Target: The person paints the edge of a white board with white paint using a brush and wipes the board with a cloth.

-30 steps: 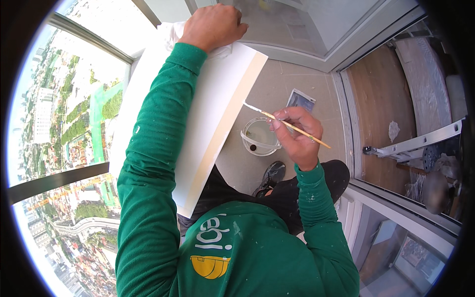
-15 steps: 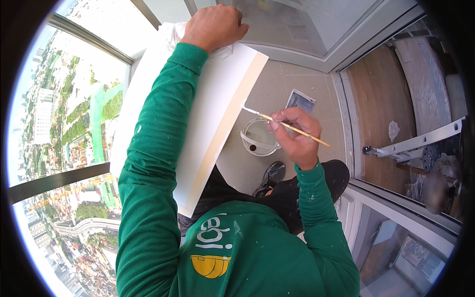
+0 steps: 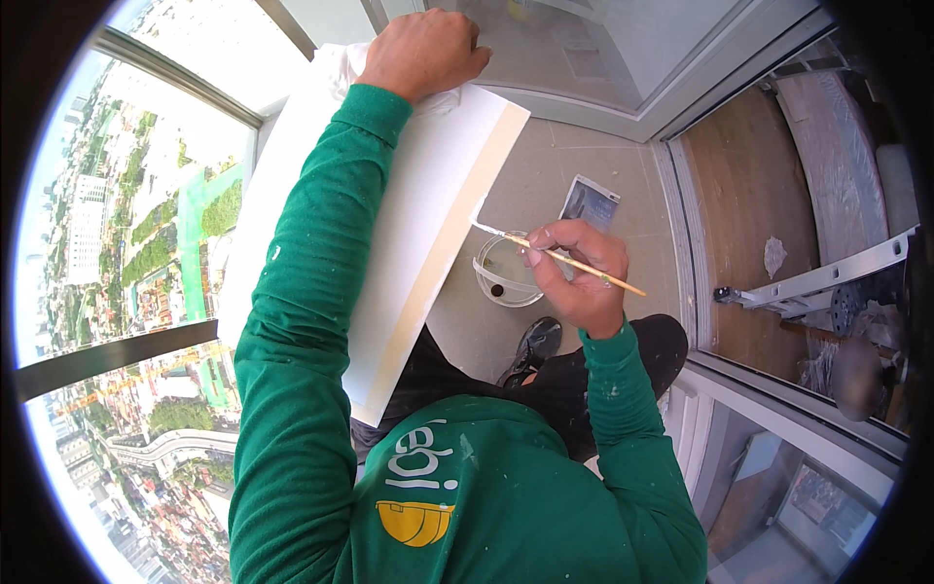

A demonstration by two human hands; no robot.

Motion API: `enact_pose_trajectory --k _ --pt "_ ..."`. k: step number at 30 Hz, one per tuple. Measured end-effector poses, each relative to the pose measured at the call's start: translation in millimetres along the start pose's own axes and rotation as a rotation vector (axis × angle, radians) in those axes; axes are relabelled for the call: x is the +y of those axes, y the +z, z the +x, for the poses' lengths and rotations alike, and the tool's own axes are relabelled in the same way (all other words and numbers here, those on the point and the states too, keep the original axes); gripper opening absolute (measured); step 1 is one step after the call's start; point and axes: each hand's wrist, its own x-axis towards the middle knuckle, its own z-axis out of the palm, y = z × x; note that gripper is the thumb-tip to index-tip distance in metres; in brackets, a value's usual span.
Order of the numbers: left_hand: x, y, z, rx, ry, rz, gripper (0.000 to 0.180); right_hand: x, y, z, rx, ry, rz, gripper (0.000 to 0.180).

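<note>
The left hand (image 3: 425, 51) sits at the top centre of the frame, its green sleeve running up from the lower edge. The hand presses down, fingers curled, on a white cloth (image 3: 341, 68) bunched at the upper end of a white ledge (image 3: 389, 234). The cloth shows at both sides of the hand, so the hand rests on it; whether it grips the cloth cannot be told.

The right hand (image 3: 579, 273) is in the middle of the frame, right of the ledge and well apart from the left hand. Its fingers are pinched shut around a thin paintbrush (image 3: 559, 256) with a pale wooden handle. The brush lies nearly level, the handle end poking out to the right past the knuckles, the bristle tip pointing left and touching the tan side edge of the ledge.

Just below the brush, on the grey tiled floor (image 3: 584, 156), stands a clear round tub (image 3: 506, 277), partly hidden by the right hand. A small printed card (image 3: 591, 202) lies on the floor above the hand. A dark shoe (image 3: 530, 350) shows below the tub. At the left of the frame a window (image 3: 126, 243) looks down on a city.
</note>
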Motion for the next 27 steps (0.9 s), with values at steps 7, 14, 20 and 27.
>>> enact_pose_trajectory --k 7,14,20,27 --pt "2 -5 -1 -0.014 -0.005 -0.033 0.031 -2 3 -1 0.047 -0.003 0.01 0.01" --pt "0 -3 -1 0.009 0.015 -0.027 0.031 -8 3 2 -0.063 -0.069 -0.068 0.011" --pt "-2 -2 -2 0.03 0.036 -0.026 0.031 -10 4 1 -0.028 -0.063 -0.034 0.012" --pt "-1 -2 -1 0.041 0.043 -0.021 0.032 -8 5 1 -0.08 -0.098 -0.042 0.014"
